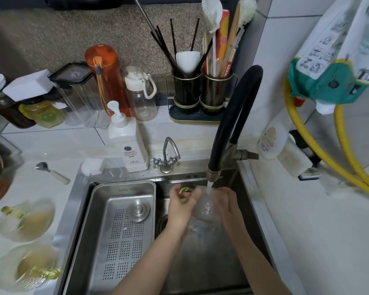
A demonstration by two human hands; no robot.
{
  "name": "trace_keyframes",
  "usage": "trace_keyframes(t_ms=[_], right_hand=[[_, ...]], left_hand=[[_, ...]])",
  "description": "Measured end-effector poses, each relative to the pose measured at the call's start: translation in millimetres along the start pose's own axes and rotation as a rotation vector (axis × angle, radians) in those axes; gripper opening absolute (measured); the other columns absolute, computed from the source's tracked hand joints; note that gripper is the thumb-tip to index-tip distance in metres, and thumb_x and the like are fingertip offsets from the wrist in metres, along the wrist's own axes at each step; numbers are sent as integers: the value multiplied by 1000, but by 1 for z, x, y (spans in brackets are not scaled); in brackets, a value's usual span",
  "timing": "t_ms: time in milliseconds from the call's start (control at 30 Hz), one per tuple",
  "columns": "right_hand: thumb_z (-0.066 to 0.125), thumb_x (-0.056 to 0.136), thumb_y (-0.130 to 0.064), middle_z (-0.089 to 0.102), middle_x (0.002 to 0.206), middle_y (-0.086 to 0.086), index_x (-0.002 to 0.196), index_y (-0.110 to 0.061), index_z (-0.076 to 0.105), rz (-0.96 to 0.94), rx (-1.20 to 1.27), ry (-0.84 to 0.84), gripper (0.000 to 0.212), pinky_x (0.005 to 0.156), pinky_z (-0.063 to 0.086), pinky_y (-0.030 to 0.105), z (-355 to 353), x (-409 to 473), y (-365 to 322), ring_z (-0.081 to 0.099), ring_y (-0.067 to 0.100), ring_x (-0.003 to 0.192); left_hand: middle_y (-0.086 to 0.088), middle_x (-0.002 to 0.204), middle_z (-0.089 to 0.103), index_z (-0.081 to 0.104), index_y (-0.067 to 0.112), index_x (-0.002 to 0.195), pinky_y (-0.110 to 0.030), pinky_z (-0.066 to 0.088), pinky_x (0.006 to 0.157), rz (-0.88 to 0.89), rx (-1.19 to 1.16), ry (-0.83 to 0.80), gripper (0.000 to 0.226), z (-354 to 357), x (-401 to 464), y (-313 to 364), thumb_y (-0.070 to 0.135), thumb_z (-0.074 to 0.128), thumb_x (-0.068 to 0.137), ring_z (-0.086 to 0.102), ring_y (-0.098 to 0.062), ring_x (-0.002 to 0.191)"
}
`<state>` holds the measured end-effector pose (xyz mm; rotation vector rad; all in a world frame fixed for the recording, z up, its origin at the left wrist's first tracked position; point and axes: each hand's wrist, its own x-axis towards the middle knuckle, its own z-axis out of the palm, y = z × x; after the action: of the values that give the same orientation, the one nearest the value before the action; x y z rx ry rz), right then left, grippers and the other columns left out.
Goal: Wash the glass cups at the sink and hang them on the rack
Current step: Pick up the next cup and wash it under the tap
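- Faucet (228,124) arches over sink (200,262) right half; open basin below it.
- Tray (119,231) fills left half.
- Soap bottle (127,141), small tap (168,156) block back rim.

glass cup (204,207) blurred by running water between the hands, forearms cut off below

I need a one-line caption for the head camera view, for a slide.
Both hands, left hand and right hand, hold a glass cup under the running black faucet over the steel sink.
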<state>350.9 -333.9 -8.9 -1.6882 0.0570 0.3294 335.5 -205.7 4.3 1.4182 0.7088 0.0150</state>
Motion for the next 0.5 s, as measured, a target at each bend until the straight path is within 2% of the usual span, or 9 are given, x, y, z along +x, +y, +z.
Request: trace_keyframes(t_ms=[67, 133, 233, 267, 333, 367, 400, 467, 500], right_hand=[[57, 80, -52, 54, 100, 0, 99, -34, 49, -71, -41, 7, 27, 72, 45, 24, -2, -2, -2, 57, 14, 90], [57, 74, -60, 52, 103, -1, 94, -35, 50, -127, -121, 58, 33, 78, 47, 28, 0, -4, -1, 55, 13, 95], [62, 87, -38, 41, 129, -7, 91, -25, 54, -227, -205, 64, 16, 96, 41, 23, 9, -7, 4, 44, 1, 117], [61, 90, -31, 35, 136, -8, 91, -25, 55, -243, -225, 50, 9, 101, 38, 23, 13, -8, 4, 39, -1, 123], [57, 92, -31, 32, 140, -11, 88, -31, 56, -300, -268, 11, 4, 104, 37, 17, 15, -13, 1, 37, -7, 125], [55, 92, -35, 35, 141, -11, 89, -32, 58, -354, -319, -5, 5, 105, 35, 13, 14, -13, -1, 37, -7, 126], [49, 92, -40, 40, 141, -9, 92, -30, 62, -441, -432, -14, 16, 108, 31, 14, 13, -13, -3, 38, -5, 129], [38, 94, -41, 58, 129, -8, 101, -22, 67, -603, -699, -63, 36, 114, 28, 26, 10, -10, -9, 46, 4, 128], [37, 95, -38, 65, 119, -7, 103, -20, 68, -641, -769, -106, 37, 115, 30, 32, 9, -8, -15, 53, 6, 120]], left_hand=[[4, 102, 56, 28, 14, 143, -21, 48, 92, -21, -104, -27, 72, 3, 1, 7, 23, 70, 85, 59, -12, 98], [0, 120, 57, 18, 23, 148, -34, 49, 97, -78, -200, -88, 85, 6, 0, 11, 32, 70, 83, 60, -15, 107], [0, 144, 44, 4, 48, 146, -51, 46, 100, -217, -247, -189, 116, 8, -5, 10, 61, 79, 58, 56, -23, 120], [0, 146, 41, 1, 52, 144, -54, 45, 100, -235, -250, -200, 117, 7, -6, 8, 61, 80, 58, 53, -26, 124], [-4, 143, 46, 4, 52, 145, -52, 52, 92, -220, -257, -176, 104, 3, -4, 5, 50, 76, 69, 56, -27, 120], [-5, 138, 51, 10, 50, 145, -47, 56, 85, -202, -250, -168, 96, -1, -3, 5, 47, 74, 73, 59, -26, 116], [-5, 133, 56, 16, 49, 144, -42, 58, 78, -188, -234, -165, 90, -4, 0, 4, 46, 73, 75, 62, -24, 111], [-4, 125, 62, 20, 49, 144, -42, 58, 80, -170, -202, -178, 84, -10, 4, 0, 44, 71, 77, 65, -22, 105], [-4, 123, 63, 18, 48, 145, -44, 56, 84, -163, -190, -189, 83, -13, 4, -1, 43, 69, 80, 66, -21, 104]])
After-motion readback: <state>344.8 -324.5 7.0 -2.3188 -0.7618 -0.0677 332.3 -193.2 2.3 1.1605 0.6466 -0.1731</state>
